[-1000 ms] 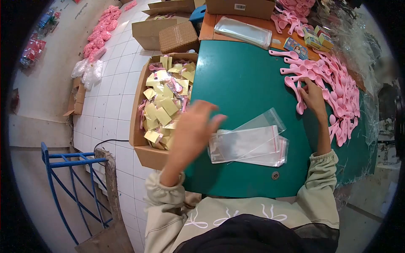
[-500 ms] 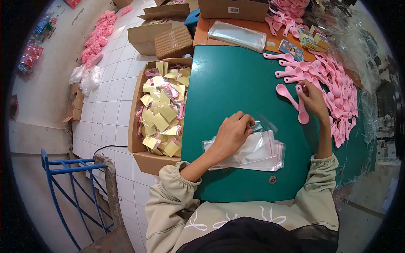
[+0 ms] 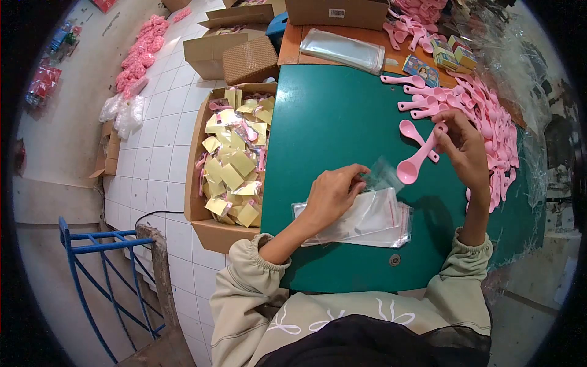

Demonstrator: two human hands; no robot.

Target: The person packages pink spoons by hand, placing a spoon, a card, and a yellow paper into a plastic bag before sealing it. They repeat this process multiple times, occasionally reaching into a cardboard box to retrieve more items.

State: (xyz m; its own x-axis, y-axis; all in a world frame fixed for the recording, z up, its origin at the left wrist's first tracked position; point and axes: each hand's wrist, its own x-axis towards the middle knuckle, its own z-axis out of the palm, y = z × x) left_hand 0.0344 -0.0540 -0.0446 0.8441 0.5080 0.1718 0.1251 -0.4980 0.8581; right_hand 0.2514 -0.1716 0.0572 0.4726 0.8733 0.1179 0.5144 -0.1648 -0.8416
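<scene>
My right hand (image 3: 461, 147) is closed on the handle end of a pink measuring spoon (image 3: 416, 162), its bowl pointing down and left. The spoon's bowl is close to a clear plastic bag (image 3: 384, 176), which my left hand (image 3: 336, 191) pinches at one edge between thumb and fingers. Below my left hand lies a stack of clear plastic bags (image 3: 367, 227) on the green tabletop. Another pink spoon (image 3: 411, 131) rests on the table behind the held one. Farther right spreads a large heap of pink spoons (image 3: 489, 122).
Left of the table stands a cardboard box (image 3: 195, 205) full of bagged spoons with yellow cards (image 3: 232, 176). At the back are a pack of clear bags (image 3: 342, 50), small printed boxes (image 3: 449, 58) and a brown carton (image 3: 336, 13). A blue metal rail (image 3: 110, 235) stands at lower left.
My right hand has lifted the pink spoon off the table and swung its bowl left toward the bag. My left hand holds the bag with its end spread farther out.
</scene>
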